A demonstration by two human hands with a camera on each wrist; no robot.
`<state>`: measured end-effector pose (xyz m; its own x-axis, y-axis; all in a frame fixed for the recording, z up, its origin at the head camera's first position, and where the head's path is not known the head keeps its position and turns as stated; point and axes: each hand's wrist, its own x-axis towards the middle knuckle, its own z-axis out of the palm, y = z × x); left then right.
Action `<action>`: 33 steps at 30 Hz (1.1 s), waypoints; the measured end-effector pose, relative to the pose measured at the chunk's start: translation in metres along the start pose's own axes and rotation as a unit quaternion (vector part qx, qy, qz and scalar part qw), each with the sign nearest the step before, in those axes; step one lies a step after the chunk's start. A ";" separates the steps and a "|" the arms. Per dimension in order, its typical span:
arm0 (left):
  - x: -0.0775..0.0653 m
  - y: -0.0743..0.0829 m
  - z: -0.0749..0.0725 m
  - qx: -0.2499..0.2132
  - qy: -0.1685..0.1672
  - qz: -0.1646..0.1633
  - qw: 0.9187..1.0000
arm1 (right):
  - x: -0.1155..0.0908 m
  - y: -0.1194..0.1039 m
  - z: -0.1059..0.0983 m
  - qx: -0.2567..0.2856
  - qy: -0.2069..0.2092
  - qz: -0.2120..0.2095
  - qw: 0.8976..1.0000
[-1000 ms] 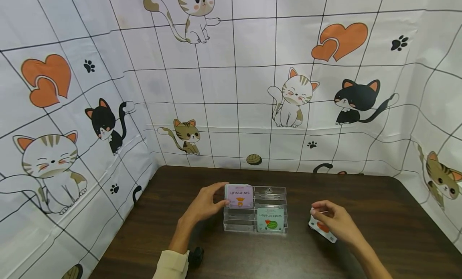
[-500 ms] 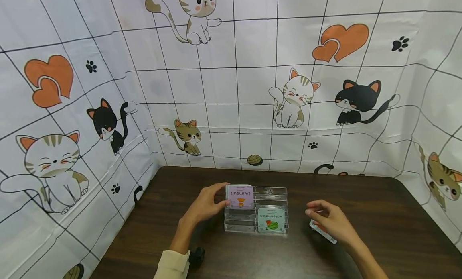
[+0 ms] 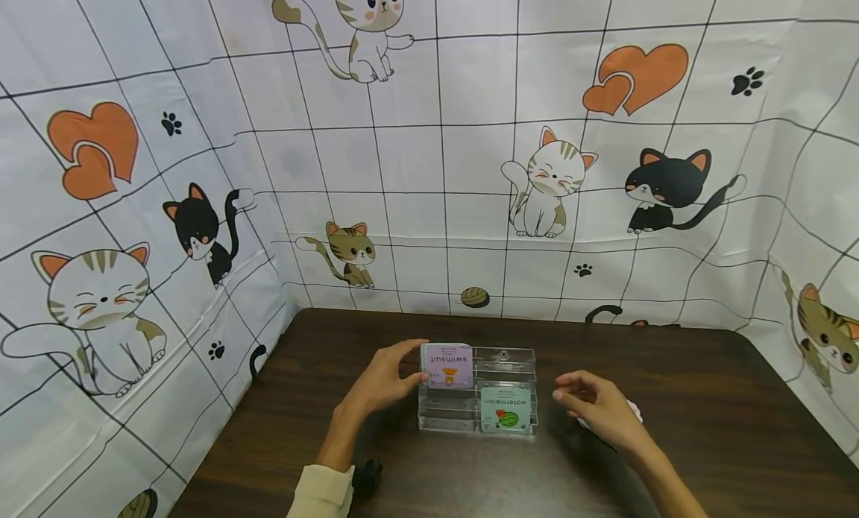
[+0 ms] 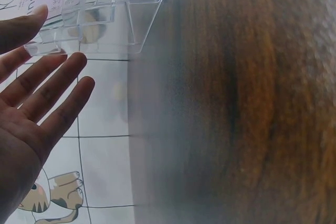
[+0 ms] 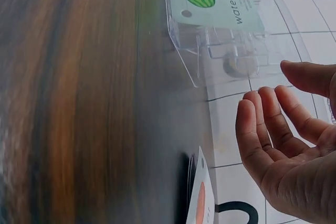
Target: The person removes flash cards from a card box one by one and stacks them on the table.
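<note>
The card rack (image 3: 447, 416) stands on the counter (image 3: 470, 481); the swimsuit card (image 3: 448, 367) occupies the rack's far-left place, the watermelon card (image 3: 505, 410) its near-right place; further cards (image 5: 202, 200) lie to the rack's right; a wall sheet (image 3: 409, 160) hangs behind it.

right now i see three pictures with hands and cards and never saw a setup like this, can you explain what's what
No machine here: everything is done by hand. One picture looks forward and down from a head camera; the others come from a camera on each wrist. On the brown table stands a clear rack with a swimsuit card and a watermelon card; partly hidden loose cards lie by the right hand, which holds nothing. The left hand touches the rack's swimsuit end.
</note>
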<state>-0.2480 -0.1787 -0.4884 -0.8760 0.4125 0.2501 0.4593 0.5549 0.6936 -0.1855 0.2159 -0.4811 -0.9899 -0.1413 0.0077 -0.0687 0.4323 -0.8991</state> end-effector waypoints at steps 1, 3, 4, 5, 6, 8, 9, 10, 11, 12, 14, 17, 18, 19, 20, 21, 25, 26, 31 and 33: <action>0.000 0.000 0.000 0.001 0.001 0.000 1.000 | 0.000 0.000 0.001 0.002 -0.001 -0.001 1.000; 0.000 0.000 0.000 0.003 0.002 0.001 1.000 | 0.001 -0.002 0.004 0.006 -0.003 -0.001 1.000; 0.000 0.000 0.000 0.004 0.003 0.001 1.000 | 0.002 -0.002 0.005 0.007 -0.004 -0.001 1.000; 0.000 0.000 0.000 0.004 0.004 0.000 1.000 | 0.003 -0.002 0.007 0.009 -0.005 -0.006 1.000; 0.000 0.000 0.000 0.004 0.003 0.000 1.000 | 0.003 -0.003 0.008 0.011 -0.006 -0.007 1.000; -0.001 0.001 0.000 0.005 0.003 -0.001 1.000 | 0.004 -0.003 0.011 0.015 -0.010 -0.014 1.000; -0.001 0.001 0.000 0.004 0.003 -0.001 1.000 | 0.005 -0.004 0.012 0.018 -0.011 -0.014 1.000; -0.001 0.001 0.000 0.004 0.003 -0.002 1.000 | 0.005 -0.004 0.014 0.022 -0.013 -0.014 1.000; -0.001 0.002 0.000 0.004 0.002 -0.002 1.000 | 0.006 -0.004 0.015 0.024 -0.013 -0.015 1.000; -0.001 0.002 0.000 0.004 0.001 -0.001 1.000 | 0.006 -0.005 0.017 0.025 -0.015 -0.013 0.999; -0.001 0.002 -0.001 0.003 0.000 0.000 1.000 | 0.007 -0.006 0.020 0.027 -0.016 -0.013 0.999; -0.001 0.003 -0.001 0.004 -0.001 0.000 1.000 | 0.009 -0.007 0.023 0.025 -0.019 -0.020 0.999; -0.001 0.003 -0.001 0.005 -0.001 0.000 1.000 | 0.009 -0.007 0.024 0.024 -0.020 -0.022 0.999; -0.001 0.003 -0.001 0.006 -0.001 0.000 1.000 | 0.009 -0.008 0.025 0.025 -0.019 -0.022 0.999; -0.001 0.003 -0.001 0.005 -0.001 0.000 1.000 | 0.010 -0.009 0.026 0.024 -0.019 -0.025 0.999; 0.000 0.003 -0.001 0.004 -0.001 0.000 1.000 | 0.010 -0.009 0.027 0.025 -0.018 -0.025 0.999; 0.000 0.003 -0.001 0.002 -0.003 0.002 1.000 | 0.011 -0.011 0.030 0.022 -0.013 -0.029 0.999; -0.001 0.003 -0.001 -0.001 -0.003 0.002 1.000 | 0.011 -0.012 0.031 0.020 -0.012 -0.031 0.999; -0.001 0.002 -0.001 -0.011 -0.007 0.003 1.000 | 0.011 -0.012 0.032 0.013 -0.009 -0.033 0.999; -0.001 0.002 -0.001 -0.013 -0.006 0.003 1.000 | 0.011 -0.012 0.032 0.011 -0.007 -0.035 0.999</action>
<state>-0.2465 -0.1781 -0.4863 -0.8709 0.4253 0.2462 0.4609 0.5333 0.7094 -0.1914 0.1808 -0.4844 -0.9809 -0.1832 0.0657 -0.1356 0.4010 -0.9060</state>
